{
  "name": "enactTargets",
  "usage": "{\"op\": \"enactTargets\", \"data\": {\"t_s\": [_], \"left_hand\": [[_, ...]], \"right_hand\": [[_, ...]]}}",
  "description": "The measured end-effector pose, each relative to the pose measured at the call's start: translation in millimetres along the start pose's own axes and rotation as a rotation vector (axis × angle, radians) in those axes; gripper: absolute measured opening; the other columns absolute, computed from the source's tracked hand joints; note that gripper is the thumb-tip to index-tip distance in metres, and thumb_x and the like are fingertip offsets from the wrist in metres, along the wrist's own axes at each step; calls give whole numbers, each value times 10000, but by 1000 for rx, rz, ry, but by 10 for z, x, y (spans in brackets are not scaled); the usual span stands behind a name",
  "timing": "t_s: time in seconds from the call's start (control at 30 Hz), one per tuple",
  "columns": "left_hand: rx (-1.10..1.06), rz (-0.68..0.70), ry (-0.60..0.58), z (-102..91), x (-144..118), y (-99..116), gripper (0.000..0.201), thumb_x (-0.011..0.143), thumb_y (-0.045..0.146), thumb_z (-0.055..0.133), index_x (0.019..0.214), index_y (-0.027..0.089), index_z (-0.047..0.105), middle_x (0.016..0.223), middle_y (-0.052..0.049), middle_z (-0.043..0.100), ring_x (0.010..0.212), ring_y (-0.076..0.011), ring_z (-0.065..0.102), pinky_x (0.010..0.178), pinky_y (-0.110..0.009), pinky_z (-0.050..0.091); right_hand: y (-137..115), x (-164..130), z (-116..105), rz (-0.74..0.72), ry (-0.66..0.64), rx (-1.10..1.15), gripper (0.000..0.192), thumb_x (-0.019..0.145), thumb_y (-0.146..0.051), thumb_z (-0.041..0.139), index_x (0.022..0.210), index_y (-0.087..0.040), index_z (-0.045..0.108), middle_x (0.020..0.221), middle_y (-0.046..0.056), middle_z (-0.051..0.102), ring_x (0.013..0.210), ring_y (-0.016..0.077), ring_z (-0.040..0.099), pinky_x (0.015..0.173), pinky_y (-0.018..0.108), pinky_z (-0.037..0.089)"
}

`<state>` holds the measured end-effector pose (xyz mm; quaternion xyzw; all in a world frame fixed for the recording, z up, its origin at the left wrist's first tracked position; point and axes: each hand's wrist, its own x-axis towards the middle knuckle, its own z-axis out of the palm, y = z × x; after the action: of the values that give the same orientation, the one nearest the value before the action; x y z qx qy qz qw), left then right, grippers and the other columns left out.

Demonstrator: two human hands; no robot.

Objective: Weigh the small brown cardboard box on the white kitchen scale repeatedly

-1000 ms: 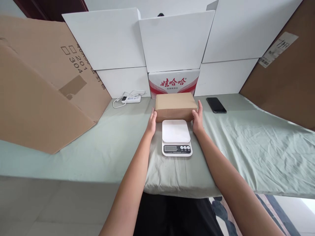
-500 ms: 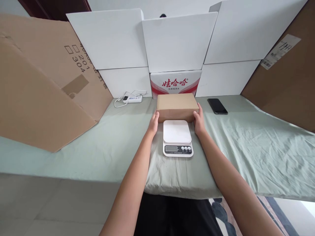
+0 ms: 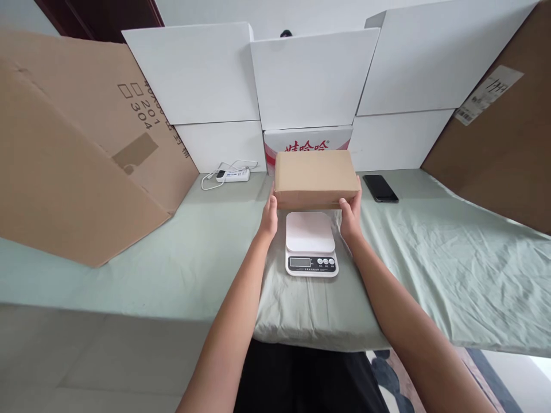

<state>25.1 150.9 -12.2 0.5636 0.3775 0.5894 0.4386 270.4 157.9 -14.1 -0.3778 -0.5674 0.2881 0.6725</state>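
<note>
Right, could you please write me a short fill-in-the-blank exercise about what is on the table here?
1. Both hands, the left hand and the right hand, grip the brown ____ box.
2. Just in front of the held box sits a white kitchen ____ with a small display.
3. The black phone lies to the ____ of the box.
4. The table is covered by a pale ____ cloth.

Missing words: cardboard; scale; right; green

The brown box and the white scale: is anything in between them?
Nothing visible. The brown box is gripped by the left hand and right hand, just behind the white scale, whose platform is bare.
</note>
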Motion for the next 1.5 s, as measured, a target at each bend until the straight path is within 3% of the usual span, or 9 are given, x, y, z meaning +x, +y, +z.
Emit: {"op": "enactTargets", "data": {"t_s": [0.1, 0.23, 0.37, 0.47, 0.63, 1.0, 1.17, 1.5], "left_hand": [[-17, 87, 27, 8, -146, 171, 989, 966, 956, 340, 1737, 340, 412, 1861, -1, 388, 1790, -319, 202, 1457, -459, 237], [-30, 39, 6, -11, -547, 371, 985, 955, 966, 325, 1712, 350, 458, 1807, -35, 486, 1786, -334, 212, 1461, -498, 237], [0, 10, -32, -49, -996, 435, 919, 988, 927, 323, 1671, 345, 522, 1760, -53, 545, 1786, -342, 205, 1471, -518, 204], [4, -15, -31, -56, -1166, 394, 910, 991, 922, 326, 1663, 344, 531, 1748, -61, 559, 1782, -344, 219, 1465, -526, 216], [-8, -19, 0, -35, -1142, 343, 945, 970, 948, 322, 1652, 333, 544, 1752, -71, 555, 1767, -351, 267, 1448, -526, 260], [7, -25, -5, -26, -1113, 387, 878, 1001, 909, 328, 1648, 355, 542, 1772, -50, 529, 1780, -339, 231, 1472, -536, 185], [11, -41, 10, -18, -1107, 402, 888, 992, 913, 347, 1648, 349, 544, 1771, -54, 528, 1779, -356, 228, 1468, -552, 197], [9, -24, -6, -25, -1144, 416, 867, 1007, 897, 335, 1659, 358, 529, 1777, -46, 522, 1776, -350, 240, 1463, -535, 218]], "right_hand": [[-264, -44, -37, -29, -17, -20, 982, 942, -717, 657, 1769, -340, 283, 1868, 47, 353, 1790, 320, 211, 1482, 562, 169], [-517, -342, -195, -2, -91, -87, 940, 969, -715, 664, 1764, -401, 275, 1880, 34, 319, 1769, 346, 278, 1471, 606, 189], [-521, -788, -343, 44, -97, -139, 964, 972, -737, 654, 1774, -404, 235, 1883, 55, 303, 1760, 365, 297, 1463, 645, 199], [-485, -986, -362, 59, -53, -160, 987, 964, -751, 650, 1778, -379, 234, 1886, 71, 293, 1755, 368, 305, 1467, 637, 195], [-494, -1003, -307, 52, -57, -174, 991, 979, -734, 635, 1788, -363, 198, 1873, 85, 323, 1753, 346, 314, 1465, 611, 216], [-543, -941, -295, 71, -93, -176, 962, 982, -747, 622, 1776, -374, 227, 1868, 85, 326, 1730, 350, 356, 1449, 605, 271], [-544, -929, -293, 88, -101, -162, 969, 979, -757, 625, 1774, -375, 223, 1875, 81, 305, 1752, 350, 306, 1455, 622, 241], [-523, -957, -316, 79, -90, -156, 956, 979, -746, 637, 1765, -365, 250, 1853, 93, 354, 1736, 355, 342, 1458, 617, 235]]}}
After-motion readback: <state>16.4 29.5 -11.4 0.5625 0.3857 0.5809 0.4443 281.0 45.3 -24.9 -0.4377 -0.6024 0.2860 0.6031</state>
